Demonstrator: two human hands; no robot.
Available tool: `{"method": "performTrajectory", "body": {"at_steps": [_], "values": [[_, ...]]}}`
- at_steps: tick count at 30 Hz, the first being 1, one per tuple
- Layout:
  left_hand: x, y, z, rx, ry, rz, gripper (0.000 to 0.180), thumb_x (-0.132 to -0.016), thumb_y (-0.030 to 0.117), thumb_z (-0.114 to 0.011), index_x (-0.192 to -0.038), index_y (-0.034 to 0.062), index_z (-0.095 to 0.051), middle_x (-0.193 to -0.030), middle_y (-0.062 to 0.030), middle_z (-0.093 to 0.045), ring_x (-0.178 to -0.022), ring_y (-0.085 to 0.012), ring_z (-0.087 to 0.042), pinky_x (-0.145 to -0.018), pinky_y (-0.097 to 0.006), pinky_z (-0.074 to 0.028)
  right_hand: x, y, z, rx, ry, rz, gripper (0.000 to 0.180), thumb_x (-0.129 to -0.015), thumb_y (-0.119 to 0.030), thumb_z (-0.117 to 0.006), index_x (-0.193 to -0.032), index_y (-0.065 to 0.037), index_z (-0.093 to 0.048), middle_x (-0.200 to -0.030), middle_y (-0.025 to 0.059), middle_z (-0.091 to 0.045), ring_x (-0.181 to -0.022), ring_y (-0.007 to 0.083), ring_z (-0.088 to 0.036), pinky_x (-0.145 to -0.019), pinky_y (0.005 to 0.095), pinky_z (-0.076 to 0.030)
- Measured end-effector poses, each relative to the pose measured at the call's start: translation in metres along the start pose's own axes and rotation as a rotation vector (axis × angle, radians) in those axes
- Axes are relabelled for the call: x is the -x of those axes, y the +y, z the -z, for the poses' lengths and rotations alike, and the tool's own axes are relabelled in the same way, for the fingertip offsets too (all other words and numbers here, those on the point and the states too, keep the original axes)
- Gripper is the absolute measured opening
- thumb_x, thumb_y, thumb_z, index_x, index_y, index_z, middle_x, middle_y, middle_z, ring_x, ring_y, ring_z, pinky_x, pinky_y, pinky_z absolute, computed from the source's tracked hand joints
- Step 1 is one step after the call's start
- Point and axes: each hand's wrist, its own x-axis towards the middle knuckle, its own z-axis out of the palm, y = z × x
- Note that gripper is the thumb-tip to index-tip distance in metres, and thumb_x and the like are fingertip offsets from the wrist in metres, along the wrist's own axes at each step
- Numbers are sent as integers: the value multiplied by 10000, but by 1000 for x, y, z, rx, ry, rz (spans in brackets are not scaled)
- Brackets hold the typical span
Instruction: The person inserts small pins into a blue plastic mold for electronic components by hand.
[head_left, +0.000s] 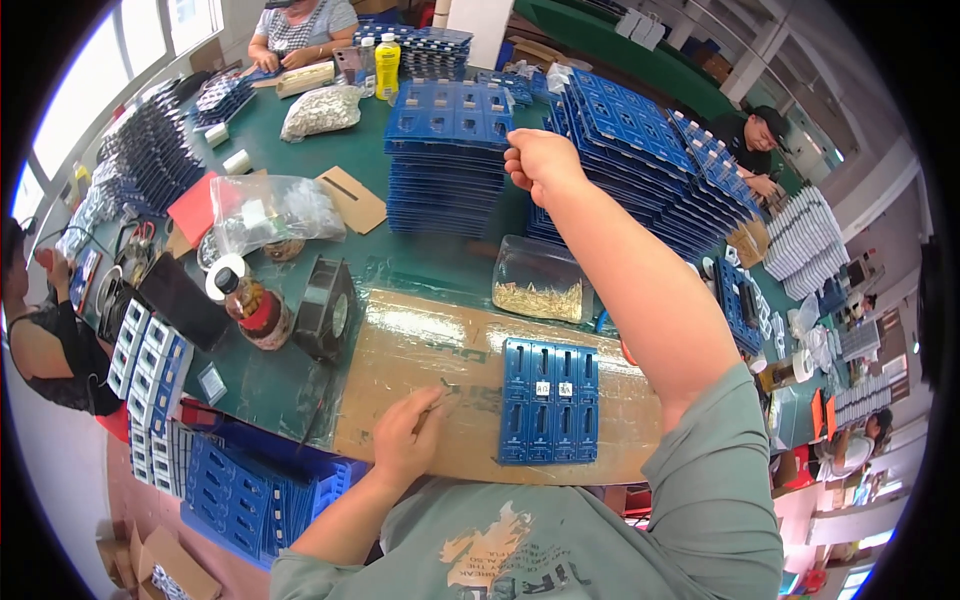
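Observation:
My right hand [545,165] reaches far forward, its fingers closed at the right edge of the top blue circuit board panel [445,112] on a tall stack. The panel's far part lies over the stack; what my fingertips pinch is partly hidden. My left hand [408,437] rests low over the cardboard sheet [420,350], fingers pinched together. A small dark tip shows by them, too small to name. Right of that hand, another blue circuit board panel [550,420] lies flat on the cardboard, with two small white labels on it.
Beyond the cardboard stands a clear tray [540,285] of small brass-coloured parts. A bottle [258,310] and a black fan [325,308] stand at left. More blue panel stacks [625,150] rise at right. Several co-workers sit around the green table [270,385].

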Motion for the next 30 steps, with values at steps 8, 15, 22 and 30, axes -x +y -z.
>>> {"method": "performTrajectory", "body": {"at_steps": [8,15,22,30], "values": [[2,-9,-3,3,-3,-14,270,-818,38,-728,-1084,48,-684,-1026,-141,-713,-848,-285,-686,-726,-338,-540,12,5,-6,10,4,-72,228,-1006,-151,-501,-1180,-36,-592,-851,89,-668,-636,151,-623,-523,284,-509],[2,-9,-4,-18,6,-44,256,-822,38,-725,-1075,48,-688,-1014,-135,-714,-824,-288,-682,-722,-337,-536,11,8,-4,-129,-8,-78,218,-1011,-136,-481,-1179,-22,-559,-873,95,-672,-667,154,-643,-544,271,-541],[12,-6,-1,-15,52,-15,247,-852,25,-683,-1097,54,-687,-1055,-155,-709,-921,-315,-693,-802,-356,-546,41,38,7,-102,-117,42,437,-1001,-215,-524,-1384,-12,-465,-965,134,-674,-709,184,-633,-602,308,-534],[11,19,40,456,25,442,291,-976,78,-531,-1250,54,-624,-1104,-87,-692,-875,-222,-672,-797,-326,-542,127,116,101,199,-398,-84,446,-1012,-255,-541,-1397,-31,-505,-890,33,-642,-689,91,-575,-604,236,-469]]}}
